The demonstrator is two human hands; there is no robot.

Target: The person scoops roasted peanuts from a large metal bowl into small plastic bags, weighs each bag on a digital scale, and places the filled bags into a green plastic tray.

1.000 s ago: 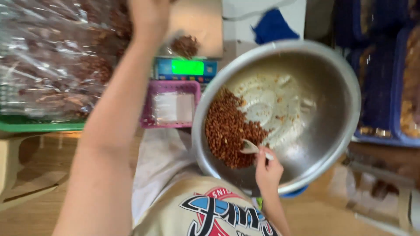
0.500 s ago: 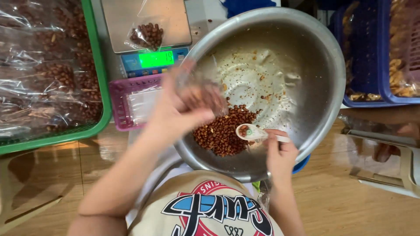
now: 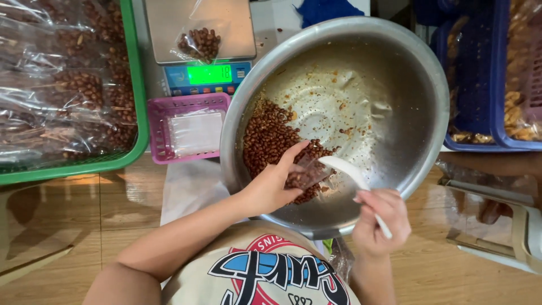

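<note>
A large steel bowl (image 3: 412,107) sits in my lap with a heap of roasted peanuts (image 3: 265,138) on its left side. My left hand (image 3: 274,183) holds a small clear plastic bag (image 3: 307,169) open inside the bowl, partly filled with peanuts. My right hand (image 3: 381,217) grips a white spoon (image 3: 347,169) whose scoop end is tipped at the bag's mouth. A digital scale (image 3: 206,73) behind the bowl carries another clear bag of peanuts (image 3: 197,42) and shows a lit green display.
A green tray (image 3: 135,113) at left is piled with filled peanut bags. A pink basket (image 3: 158,127) holds empty clear bags. Blue crates (image 3: 497,85) with snacks stand at right. A blue cloth (image 3: 327,10) lies behind the bowl. Wooden floor below.
My left hand came back from the scale, where a filled bag stays, and lowered a new bag into the bowl. My right hand raised the spoon and tipped it at the bag.
</note>
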